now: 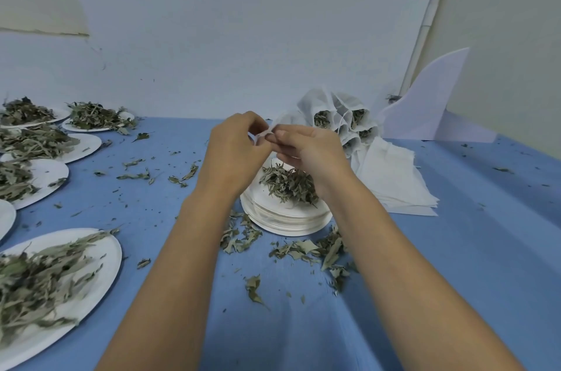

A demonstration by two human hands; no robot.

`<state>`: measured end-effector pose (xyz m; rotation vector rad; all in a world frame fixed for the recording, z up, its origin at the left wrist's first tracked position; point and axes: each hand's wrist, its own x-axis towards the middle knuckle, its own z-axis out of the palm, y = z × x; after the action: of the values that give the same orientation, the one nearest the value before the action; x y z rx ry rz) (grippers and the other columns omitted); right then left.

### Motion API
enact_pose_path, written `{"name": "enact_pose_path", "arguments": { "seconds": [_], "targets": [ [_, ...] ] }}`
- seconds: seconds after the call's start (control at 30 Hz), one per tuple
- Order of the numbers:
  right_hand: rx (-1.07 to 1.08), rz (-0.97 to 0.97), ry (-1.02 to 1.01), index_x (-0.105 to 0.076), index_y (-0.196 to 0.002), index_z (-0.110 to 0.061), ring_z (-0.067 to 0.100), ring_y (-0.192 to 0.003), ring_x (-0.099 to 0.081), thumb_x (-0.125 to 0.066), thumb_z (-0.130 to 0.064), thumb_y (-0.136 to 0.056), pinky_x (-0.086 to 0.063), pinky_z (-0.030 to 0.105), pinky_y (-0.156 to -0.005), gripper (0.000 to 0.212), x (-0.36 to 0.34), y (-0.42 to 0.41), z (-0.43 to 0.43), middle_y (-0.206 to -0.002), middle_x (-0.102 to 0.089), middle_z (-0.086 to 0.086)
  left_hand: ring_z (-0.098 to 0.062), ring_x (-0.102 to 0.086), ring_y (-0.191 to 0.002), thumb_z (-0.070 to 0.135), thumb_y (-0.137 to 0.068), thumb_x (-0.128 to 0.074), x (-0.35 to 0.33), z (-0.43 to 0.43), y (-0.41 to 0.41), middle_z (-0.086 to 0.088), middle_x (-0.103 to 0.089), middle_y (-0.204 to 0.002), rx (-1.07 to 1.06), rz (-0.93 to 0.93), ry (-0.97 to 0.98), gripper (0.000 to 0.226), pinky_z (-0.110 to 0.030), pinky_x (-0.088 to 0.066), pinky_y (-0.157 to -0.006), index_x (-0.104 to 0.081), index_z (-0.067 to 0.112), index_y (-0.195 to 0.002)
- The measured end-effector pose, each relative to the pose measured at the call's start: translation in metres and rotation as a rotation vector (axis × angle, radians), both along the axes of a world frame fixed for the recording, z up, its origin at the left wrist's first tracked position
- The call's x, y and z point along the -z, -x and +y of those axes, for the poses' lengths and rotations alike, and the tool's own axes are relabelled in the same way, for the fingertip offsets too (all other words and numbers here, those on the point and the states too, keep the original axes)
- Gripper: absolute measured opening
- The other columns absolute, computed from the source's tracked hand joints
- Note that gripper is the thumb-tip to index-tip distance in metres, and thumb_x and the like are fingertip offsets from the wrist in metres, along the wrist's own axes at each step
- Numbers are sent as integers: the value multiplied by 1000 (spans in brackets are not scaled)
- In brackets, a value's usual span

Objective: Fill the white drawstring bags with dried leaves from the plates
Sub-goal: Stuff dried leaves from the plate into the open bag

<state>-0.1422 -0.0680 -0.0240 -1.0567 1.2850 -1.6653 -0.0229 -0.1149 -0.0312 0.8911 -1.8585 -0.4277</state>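
My left hand (233, 152) and my right hand (306, 152) meet above a stack of white plates (288, 218) whose top plate carries a heap of dried leaves (288, 182). Between their fingertips both hands pinch a small piece of a white drawstring bag (263, 134); most of that bag is hidden behind the hands. Behind the right hand several filled white bags (340, 118) lie piled with their open mouths showing leaves. A stack of flat empty bags (391, 176) lies to the right of the plates.
Several white plates of dried leaves (51, 276) stand along the left of the blue table (455, 249). Loose leaves (309, 249) are scattered in front of the plate stack and across the middle. A white sheet (431, 103) leans against the wall at the back right.
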Motion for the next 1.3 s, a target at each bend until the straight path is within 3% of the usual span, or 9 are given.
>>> {"name": "enact_pose_path", "arguments": {
  "seconds": [0.13, 0.37, 0.53, 0.7, 0.83, 0.93, 1.0, 1.13, 1.3],
  "targets": [
    [103, 163, -6, -71, -83, -10, 12, -72, -68, -59, -2, -85, -57, 22, -71, 15, 1, 0, 0, -77, -73, 5, 7, -55, -64, 10, -84, -65, 0, -3, -3, 18, -61, -71, -46, 77, -82, 11, -2, -40, -59, -73, 17, -87],
    [-34, 157, 40, -68, -68, -11, 14, -75, -65, -69, -10, -85, -57, 29, -84, 17, 0, -3, 1, -66, -64, 0, -2, -62, -59, 6, -72, -77, -7, 4, -4, 6, -68, -61, 135, 298, -419, 15, -15, -48, -56, -69, 19, -72],
    [-47, 97, 7, -72, -82, -6, 11, -67, -61, -77, -14, -77, -53, 17, -66, 11, 1, -1, -1, -69, -67, 2, 0, -62, -53, -1, -72, -75, -8, 3, -15, 6, -68, -58, 343, 450, -744, 17, -9, -47, -52, -67, 13, -74],
    [57, 234, -8, -73, -78, -13, 5, -58, -62, -81, -17, -73, -50, 17, -62, 10, 1, 7, 1, -65, -70, -3, -3, -61, -50, 1, -73, -76, -7, -2, -16, 1, -69, -61, 271, 564, -902, 13, -11, -51, -51, -68, 9, -79],
    [268, 558, 22, -67, -87, -22, 3, -65, -62, -79, -18, -74, -49, 19, -64, 18, 5, 12, -2, -73, -69, -7, -7, -63, -51, -1, -79, -71, -6, -8, -18, -5, -66, -70, 41, 552, -680, 13, -20, -58, -61, -64, 10, -79],
    [333, 744, 155, -59, -85, -21, 3, -91, -58, -70, -4, -77, -49, 26, -76, 22, 11, 0, -4, -99, -59, -12, -17, -66, -72, 1, -82, -61, -2, -2, -13, 0, -62, -86, -120, 250, -250, 15, -33, -56, -73, -62, 15, -87],
    [364, 858, 240, -63, -76, -21, 7, -109, -50, -61, 4, -78, -45, 31, -85, 25, 14, -4, -5, -117, -55, -9, -20, -62, -84, 4, -83, -57, 0, 1, -9, 0, -59, -101, -166, 71, -34, 22, -29, -46, -75, -64, 16, -100],
    [481, 1131, 204, -74, -99, -24, 17, -122, -46, -57, -6, -89, -41, 32, -92, 26, 17, -2, -5, -134, -54, -4, -23, -60, -89, 2, -87, -50, -2, -1, -6, -7, -64, -106, -196, -75, 90, 30, -29, -43, -75, -68, 11, -110],
    [493, 1193, 165, -70, -114, -25, 17, -109, -59, -54, -29, -96, -45, 30, -81, 25, 17, -10, -2, -122, -64, -2, -25, -61, -91, 4, -91, -50, -4, 3, 0, -11, -67, -104, -157, -110, 130, 27, -35, -48, -81, -69, 7, -110]
  ]
}}
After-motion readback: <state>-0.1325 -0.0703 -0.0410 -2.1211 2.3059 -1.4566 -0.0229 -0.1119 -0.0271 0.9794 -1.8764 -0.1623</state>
